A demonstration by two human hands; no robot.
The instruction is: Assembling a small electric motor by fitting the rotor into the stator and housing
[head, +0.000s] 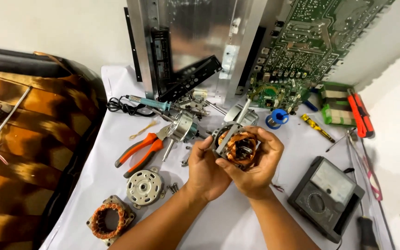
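Both hands hold a motor stator (238, 147) with copper windings in a square metal frame, raised above the white table cover. My left hand (205, 170) grips its left side, thumb on the frame. My right hand (258, 163) wraps its right side, fingers curled over the windings. Just left of it lies a silver motor housing with a shaft (180, 128).
Orange-handled pliers (140, 152), a round motor end cap (144, 186) and a second copper stator (109, 221) lie at the left. A soldering iron (151, 103), blue solder spool (277, 117), green circuit boards (302, 51), an analog multimeter (326, 194) and red cutters (360, 115) surround the hands.
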